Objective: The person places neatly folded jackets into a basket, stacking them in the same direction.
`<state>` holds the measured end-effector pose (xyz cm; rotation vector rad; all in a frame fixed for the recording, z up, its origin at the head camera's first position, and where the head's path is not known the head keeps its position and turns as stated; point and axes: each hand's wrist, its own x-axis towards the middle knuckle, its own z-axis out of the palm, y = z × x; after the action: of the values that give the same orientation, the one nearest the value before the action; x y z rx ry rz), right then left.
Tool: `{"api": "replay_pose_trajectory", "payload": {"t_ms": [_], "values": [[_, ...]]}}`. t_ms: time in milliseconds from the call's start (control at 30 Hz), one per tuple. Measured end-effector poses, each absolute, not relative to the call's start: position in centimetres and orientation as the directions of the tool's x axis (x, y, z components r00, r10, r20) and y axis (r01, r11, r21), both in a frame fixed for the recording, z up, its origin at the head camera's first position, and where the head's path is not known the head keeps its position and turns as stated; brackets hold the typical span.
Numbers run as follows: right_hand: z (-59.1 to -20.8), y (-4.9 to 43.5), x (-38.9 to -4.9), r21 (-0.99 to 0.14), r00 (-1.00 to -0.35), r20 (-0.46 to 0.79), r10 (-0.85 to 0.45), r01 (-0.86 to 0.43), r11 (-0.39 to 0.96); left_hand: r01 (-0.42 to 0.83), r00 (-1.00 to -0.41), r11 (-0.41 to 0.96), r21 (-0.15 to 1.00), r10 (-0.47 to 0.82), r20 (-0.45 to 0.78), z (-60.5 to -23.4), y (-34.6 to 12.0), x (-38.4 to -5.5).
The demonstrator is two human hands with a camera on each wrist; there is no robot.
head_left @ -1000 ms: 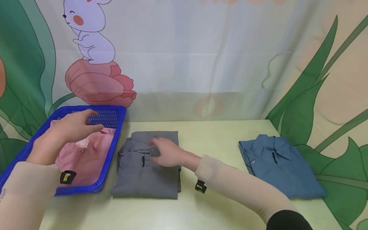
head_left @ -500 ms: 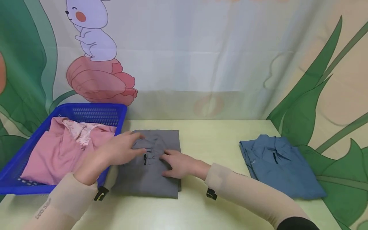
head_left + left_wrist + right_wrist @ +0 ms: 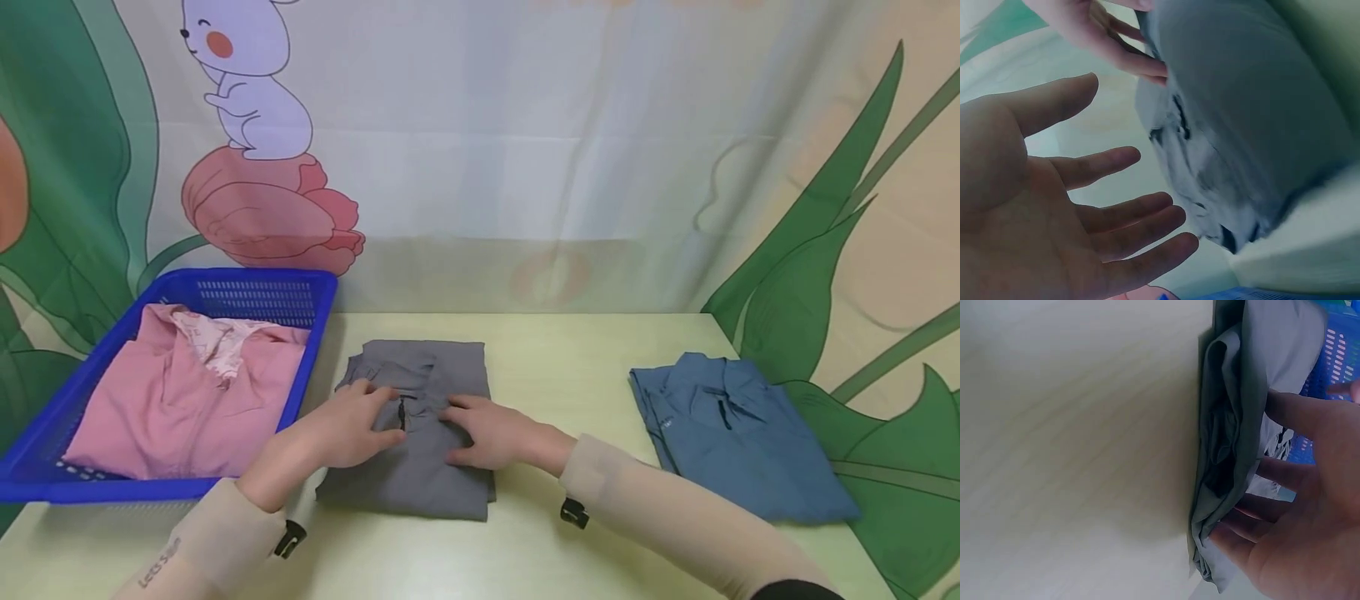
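A folded grey garment (image 3: 438,487) with a collar and a short dark zip pull lies on the table between my hands. My left hand (image 3: 348,427) is over its left side; in the left wrist view the fingers (image 3: 1141,215) are spread, holding nothing and apart from the cloth. On the garment's right side rests my right hand (image 3: 491,432). The right wrist view shows its fingertips (image 3: 1225,540) touching the layered folds along that side, without curling round them. Part of the garment's left edge is hidden behind my left hand.
At the left a blue plastic basket (image 3: 313,367) holds a pink garment (image 3: 168,417) with a pale patterned lining. Toward the table's right edge lies a folded blue garment (image 3: 738,454). A printed curtain (image 3: 487,167) hangs behind the pale table (image 3: 570,358).
My left hand has moved right, from over the basket to the grey garment. My right hand has shifted from near the collar toward the garment's right side. The view has turned slightly.
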<state>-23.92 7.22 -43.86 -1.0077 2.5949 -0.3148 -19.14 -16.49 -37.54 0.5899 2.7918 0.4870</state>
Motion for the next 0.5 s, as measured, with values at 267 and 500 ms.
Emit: {"api": "replay_pose_trajectory", "payload": {"t_ms": [267,500], "values": [[-44.0,10.1,-23.5,-0.380,-0.709,-0.209,-0.674,-0.576,0.724,0.307,-0.902,0.858,0.412,0.400,-0.160,-39.1,-16.5,-18.8],[-43.7,12.2,-23.4,-0.467,-0.724,-0.100,-0.683,-0.572,0.674,0.247,-0.929,0.870,0.427,0.338,-0.151,-40.6,-16.5,-18.6]]}}
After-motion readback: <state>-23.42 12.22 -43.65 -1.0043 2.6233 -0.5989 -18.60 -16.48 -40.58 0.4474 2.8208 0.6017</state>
